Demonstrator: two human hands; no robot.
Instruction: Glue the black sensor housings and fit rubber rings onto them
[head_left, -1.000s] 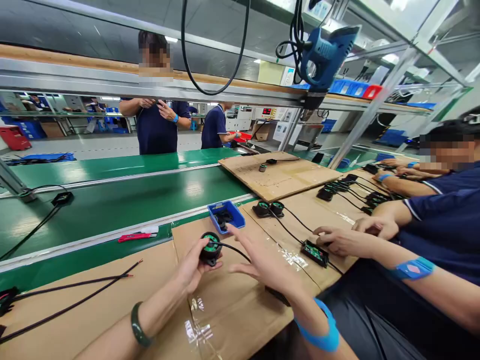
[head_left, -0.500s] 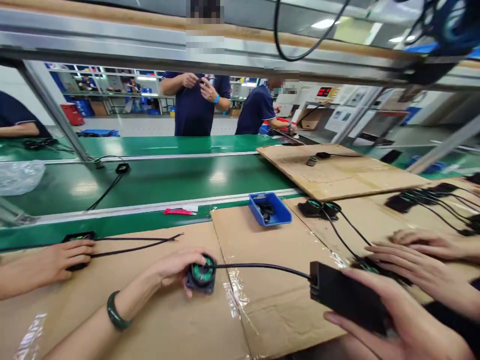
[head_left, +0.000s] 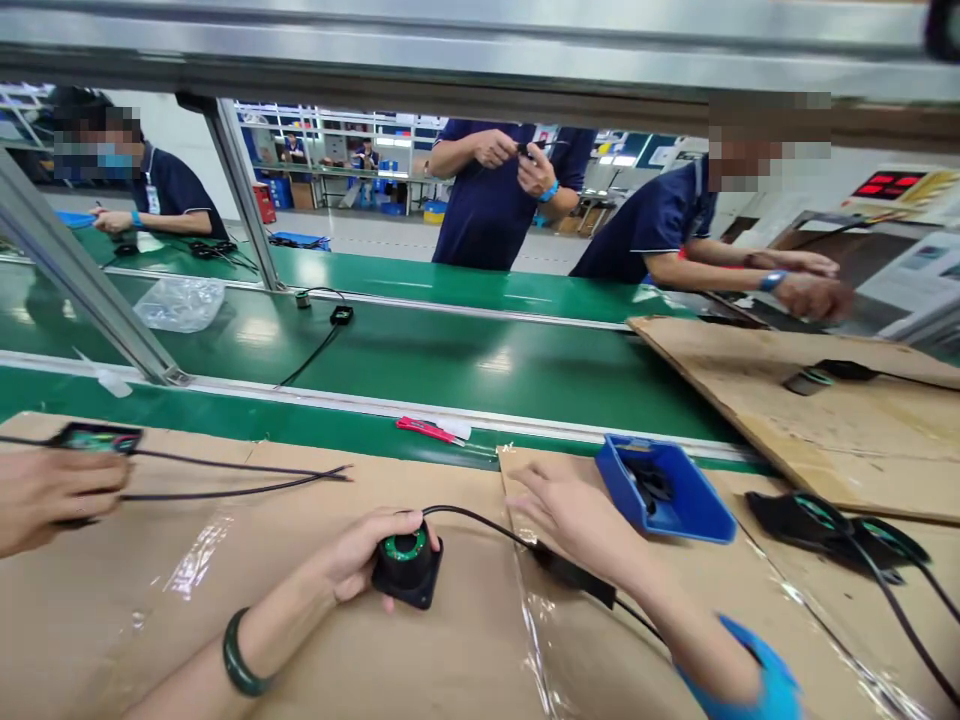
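Note:
My left hand (head_left: pixel 358 555) grips a small black round part with a green ring (head_left: pixel 407 567), resting it on the cardboard sheet (head_left: pixel 300 640). A black cable (head_left: pixel 480 522) runs from that part to the right, under my right hand (head_left: pixel 577 515). My right hand lies flat with fingers spread over the cable and a black box (head_left: pixel 574 578), close to a blue bin (head_left: pixel 664 490) that holds black parts. A green bangle sits on my left wrist and a blue band on my right.
A co-worker's hand (head_left: pixel 52 490) at the far left holds a black part with wires (head_left: pixel 225 478). Red-handled cutters (head_left: pixel 427 430) lie by the green conveyor (head_left: pixel 420 360). More black parts (head_left: pixel 825 520) lie at right. Several people work across the belt.
The view has swung left. My right hand has put the black box down on the cardboard and now lies open over the cable near the blue bin. My left hand still holds the round part.

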